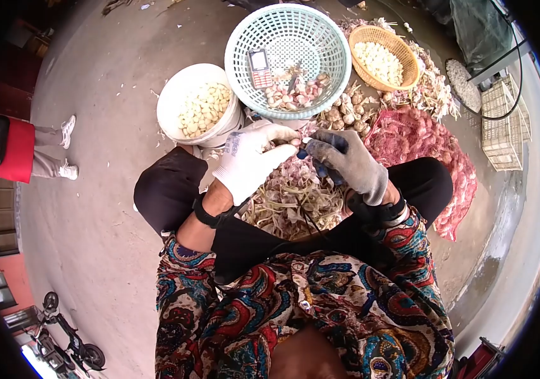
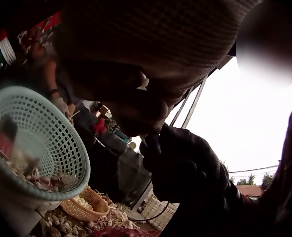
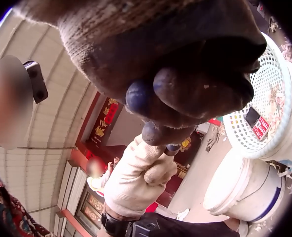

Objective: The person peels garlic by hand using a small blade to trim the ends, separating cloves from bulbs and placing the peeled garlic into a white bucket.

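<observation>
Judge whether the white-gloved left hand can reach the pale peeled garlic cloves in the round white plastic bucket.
Probably yes: the left hand is close to the bucket, whose open top leaves the peeled cloves uncovered. It seems to pinch a reddish garlic clove, which it might release first.

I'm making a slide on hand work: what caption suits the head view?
Gloved left hand pinching a garlic clove, gloved right hand close by, above garlic skins; a white bucket holds peeled cloves.

The head camera looks down from above on both hands (image 1: 250,155) (image 1: 353,162), while the tilted wrist cameras, each close to its own hand, face across toward the other, all sharing the pale-green basket (image 1: 313,45).
</observation>
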`<action>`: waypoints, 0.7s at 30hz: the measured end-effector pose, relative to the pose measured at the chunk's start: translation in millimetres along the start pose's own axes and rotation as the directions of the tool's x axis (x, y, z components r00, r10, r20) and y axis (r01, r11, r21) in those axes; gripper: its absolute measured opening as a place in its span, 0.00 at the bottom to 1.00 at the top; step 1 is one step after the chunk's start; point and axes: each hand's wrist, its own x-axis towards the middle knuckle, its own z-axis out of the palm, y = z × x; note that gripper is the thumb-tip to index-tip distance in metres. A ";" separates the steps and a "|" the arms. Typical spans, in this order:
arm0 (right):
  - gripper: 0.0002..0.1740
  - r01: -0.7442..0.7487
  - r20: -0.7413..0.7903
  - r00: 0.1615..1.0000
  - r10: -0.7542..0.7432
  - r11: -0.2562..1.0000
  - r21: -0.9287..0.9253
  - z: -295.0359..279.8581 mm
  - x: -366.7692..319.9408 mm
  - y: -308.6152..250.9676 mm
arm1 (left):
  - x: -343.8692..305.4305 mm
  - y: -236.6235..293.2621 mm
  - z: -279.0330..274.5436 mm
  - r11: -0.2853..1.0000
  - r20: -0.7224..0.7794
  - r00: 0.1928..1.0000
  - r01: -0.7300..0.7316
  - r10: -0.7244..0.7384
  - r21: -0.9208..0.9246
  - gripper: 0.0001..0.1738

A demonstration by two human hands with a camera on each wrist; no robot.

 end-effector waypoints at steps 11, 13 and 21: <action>0.17 -0.078 -0.003 0.997 0.084 0.922 -0.378 1.1 12.2 10.3 | 2.1 -4.6 -7.4 0.784 0.037 0.984 0.161 -0.174 -0.600 0.14; 0.18 -0.129 -0.073 0.992 0.106 0.862 -0.490 3.8 11.2 4.2 | 1.7 1.7 -12.0 0.768 0.071 0.982 0.181 -0.175 -0.614 0.14; 0.16 0.054 -0.086 0.995 -0.051 0.998 0.035 1.6 -1.3 -6.1 | 4.3 -11.5 1.7 0.840 0.057 0.987 0.155 -0.148 -0.520 0.16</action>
